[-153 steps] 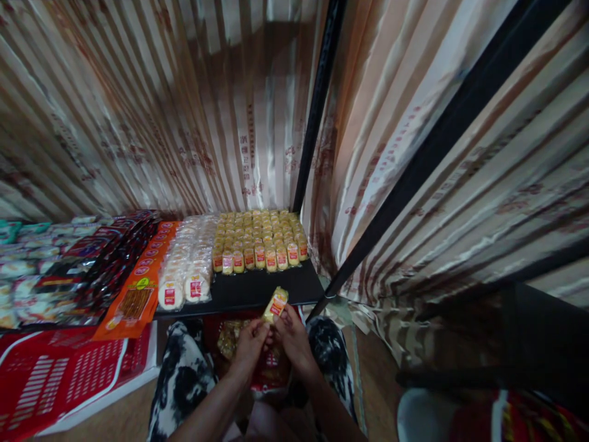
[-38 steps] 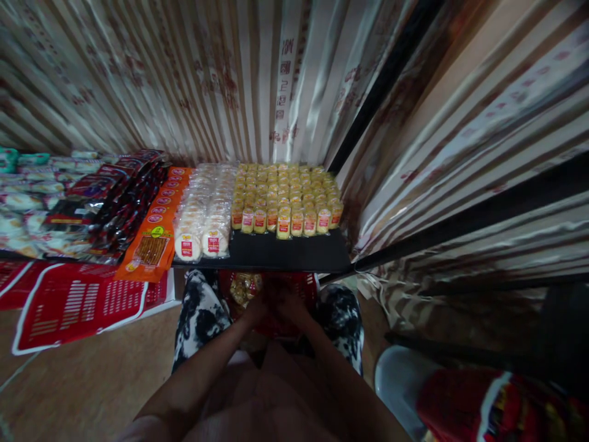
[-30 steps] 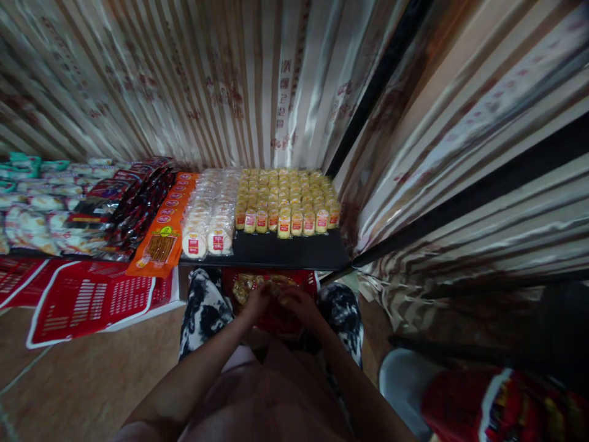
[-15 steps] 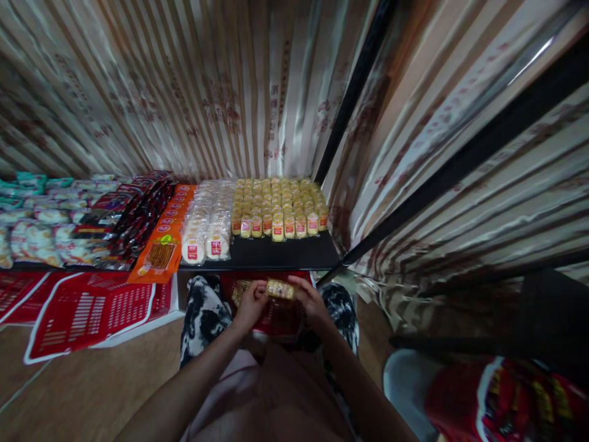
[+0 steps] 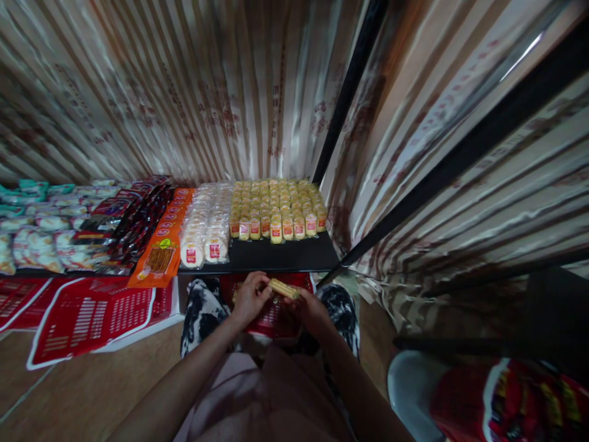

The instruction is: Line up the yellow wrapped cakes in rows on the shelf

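Observation:
Between my hands, just in front of the shelf edge, is a small yellow snack packet (image 5: 283, 288) in clear wrap. My left hand (image 5: 251, 299) pinches its left end with thumb and fingers. At the other end, my right hand (image 5: 311, 307) has its fingers closed on it. Below them a red basket (image 5: 276, 322) sits between my knees, partly hidden by my hands; some yellowish packets show behind my left hand. On the black shelf (image 5: 280, 261) ahead stand rows of yellow snack packets (image 5: 276, 228) with red or pink labels.
White round wrapped snacks (image 5: 215, 248), an orange packet (image 5: 159, 255), dark red packets (image 5: 138, 215) and white packets (image 5: 34, 248) line the shelf leftward. Red crates (image 5: 96, 319) lie beneath it. A black pole (image 5: 414, 202) crosses at right. A red bag (image 5: 464, 399) lies at lower right.
The snack packet has turned in my hands, its right end now tipped lower. My right hand's fingers have closed further round it. The view has shifted slightly.

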{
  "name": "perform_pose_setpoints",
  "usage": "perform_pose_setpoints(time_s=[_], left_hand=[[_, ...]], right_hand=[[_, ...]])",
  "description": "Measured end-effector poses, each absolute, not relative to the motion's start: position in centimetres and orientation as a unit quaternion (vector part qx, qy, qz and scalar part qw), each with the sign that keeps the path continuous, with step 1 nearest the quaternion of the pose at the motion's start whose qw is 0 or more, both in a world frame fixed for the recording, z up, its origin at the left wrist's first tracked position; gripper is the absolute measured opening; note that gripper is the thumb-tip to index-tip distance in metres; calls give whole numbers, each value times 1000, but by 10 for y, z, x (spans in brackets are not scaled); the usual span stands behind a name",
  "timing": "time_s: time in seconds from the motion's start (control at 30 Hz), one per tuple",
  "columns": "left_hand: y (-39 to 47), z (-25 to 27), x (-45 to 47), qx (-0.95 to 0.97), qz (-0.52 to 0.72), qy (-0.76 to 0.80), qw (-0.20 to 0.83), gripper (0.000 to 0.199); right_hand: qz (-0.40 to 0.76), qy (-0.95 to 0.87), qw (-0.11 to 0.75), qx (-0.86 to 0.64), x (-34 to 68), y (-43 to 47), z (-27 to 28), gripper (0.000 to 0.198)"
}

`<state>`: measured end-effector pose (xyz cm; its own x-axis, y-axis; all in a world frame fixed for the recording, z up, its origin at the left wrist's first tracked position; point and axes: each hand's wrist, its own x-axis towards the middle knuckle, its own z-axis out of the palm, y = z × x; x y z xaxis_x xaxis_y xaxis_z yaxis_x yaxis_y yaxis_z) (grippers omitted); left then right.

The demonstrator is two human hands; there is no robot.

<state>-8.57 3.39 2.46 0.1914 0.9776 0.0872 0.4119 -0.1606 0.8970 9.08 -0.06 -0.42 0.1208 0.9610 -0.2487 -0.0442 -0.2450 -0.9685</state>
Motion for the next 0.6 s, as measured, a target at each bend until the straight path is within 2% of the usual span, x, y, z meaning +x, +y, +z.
perform_pose_setpoints(time_s=[0.1, 0.2, 0.4, 0.6], left_hand=[[41, 23, -83, 644, 347, 513, 449, 11], [46, 15, -79, 604, 338, 525, 495, 14], [46, 5, -70, 505, 371, 543, 558, 23], [40, 12, -65, 465, 382, 509, 615, 47]], right_hand=[[652, -188, 496, -542, 87, 1, -5, 25], [694, -46, 509, -507, 85, 1, -2, 18], [714, -25, 515, -473, 87, -1, 2, 21], [681, -46, 558, -473, 87, 2, 5, 18]])
